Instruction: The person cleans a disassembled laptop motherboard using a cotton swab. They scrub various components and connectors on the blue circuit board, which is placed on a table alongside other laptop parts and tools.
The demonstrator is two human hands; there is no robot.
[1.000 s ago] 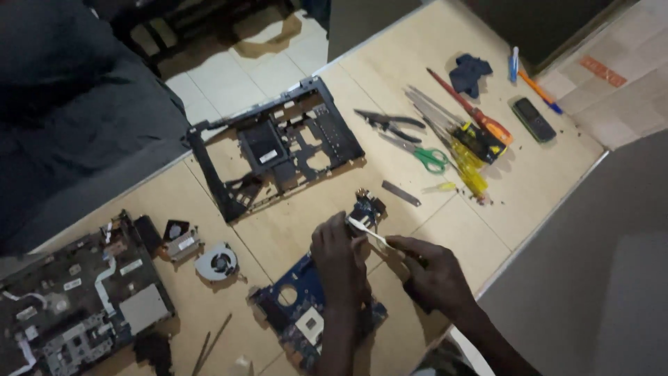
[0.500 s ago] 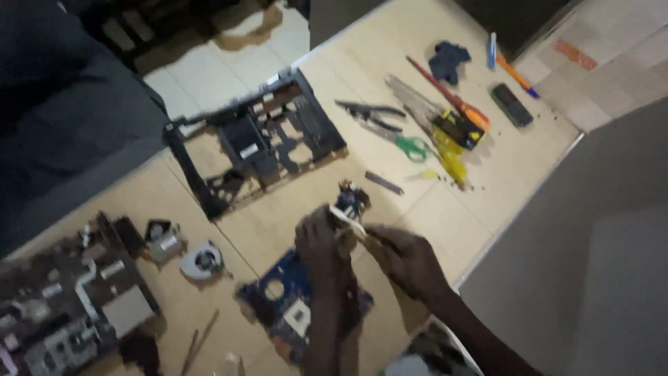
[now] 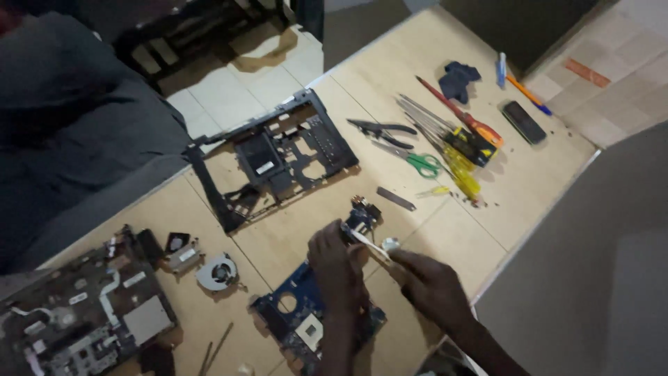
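Note:
A blue laptop motherboard (image 3: 296,315) lies on the tan table near the front edge. My left hand (image 3: 335,261) presses down on its upper part, fingers curled over the board. My right hand (image 3: 430,285) grips a thin white tool (image 3: 367,243) like a small brush, its tip touching the board's far corner (image 3: 362,216) beside my left fingers. A small round silvery piece (image 3: 391,243) shows just above my right hand.
A black laptop base frame (image 3: 275,157) lies behind the board. Pliers (image 3: 381,128), green-handled scissors (image 3: 417,162), screwdrivers (image 3: 465,143), a dark phone (image 3: 524,122), pens and a blue cloth (image 3: 458,79) sit at the right. A fan (image 3: 217,271) and another laptop chassis (image 3: 76,313) lie left.
The view shifted slightly. Both hands stay on the motherboard, with the white tool still worked at its far corner; the small round piece now shows above my right hand.

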